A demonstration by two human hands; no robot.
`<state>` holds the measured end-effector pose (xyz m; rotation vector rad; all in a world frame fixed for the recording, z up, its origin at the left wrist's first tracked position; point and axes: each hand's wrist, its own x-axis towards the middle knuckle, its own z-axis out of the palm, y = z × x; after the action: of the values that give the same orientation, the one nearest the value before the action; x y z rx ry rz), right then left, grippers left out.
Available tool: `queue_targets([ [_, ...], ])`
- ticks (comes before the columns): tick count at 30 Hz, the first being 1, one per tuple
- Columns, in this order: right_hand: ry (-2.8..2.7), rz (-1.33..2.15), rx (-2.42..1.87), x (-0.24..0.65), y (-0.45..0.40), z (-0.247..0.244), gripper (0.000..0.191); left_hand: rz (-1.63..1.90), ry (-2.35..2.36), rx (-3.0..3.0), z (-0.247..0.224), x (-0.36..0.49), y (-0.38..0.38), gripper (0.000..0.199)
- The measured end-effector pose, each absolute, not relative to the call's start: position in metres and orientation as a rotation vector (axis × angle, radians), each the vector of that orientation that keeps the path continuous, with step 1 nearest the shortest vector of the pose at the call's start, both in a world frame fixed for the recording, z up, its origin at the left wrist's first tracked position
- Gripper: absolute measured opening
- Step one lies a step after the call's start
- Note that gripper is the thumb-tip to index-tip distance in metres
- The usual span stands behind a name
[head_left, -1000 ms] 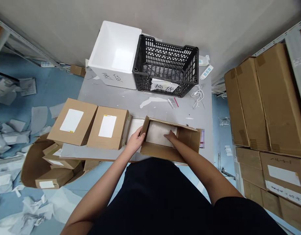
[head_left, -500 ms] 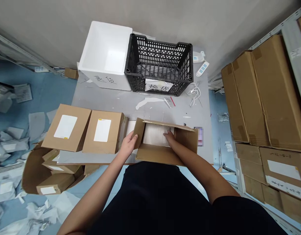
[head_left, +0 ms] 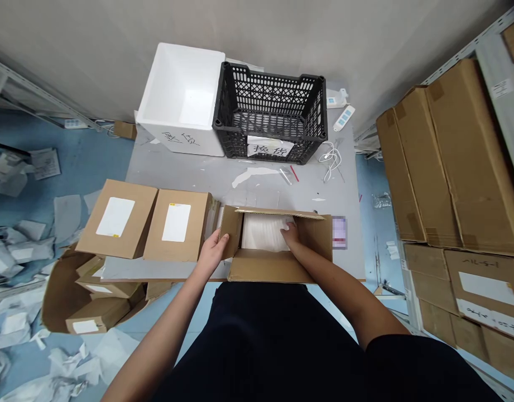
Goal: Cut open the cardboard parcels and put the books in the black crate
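A grey wall meets a blue floor.

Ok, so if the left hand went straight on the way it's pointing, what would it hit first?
The left hand would meet the upright side flap of the open cardboard box first. Its fingertips look right against the flap, though depth makes contact hard to confirm.

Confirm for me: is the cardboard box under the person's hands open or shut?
Open: the cardboard box has its flaps spread, and white packing shows inside, under the right hand.

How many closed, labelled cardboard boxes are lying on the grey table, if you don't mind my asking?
2: the left box and, beside it, the right box, both to the left of the open carton.
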<state>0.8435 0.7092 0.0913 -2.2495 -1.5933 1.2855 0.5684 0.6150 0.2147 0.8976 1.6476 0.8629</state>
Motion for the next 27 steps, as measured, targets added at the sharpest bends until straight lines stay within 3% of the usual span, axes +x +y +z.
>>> queue_targets([
  [5, -1.498, 1.239, -2.365, 0.854, 0.721, 0.091, 0.063, 0.856, 1.694, 0.959, 0.215, 0.571, 0.616, 0.055],
  [10, -1.434, 1.294, -2.432, 0.845, 0.723, 0.086, 0.068, 0.838, 1.686, 0.999, 0.216, 0.571, 0.616, 0.053],
  [27, -1.566, 1.206, -2.332, 0.849, 0.721, 0.095, 0.037, 0.704, 1.769, 1.153, 0.227, 0.575, 0.618, 0.049],
])
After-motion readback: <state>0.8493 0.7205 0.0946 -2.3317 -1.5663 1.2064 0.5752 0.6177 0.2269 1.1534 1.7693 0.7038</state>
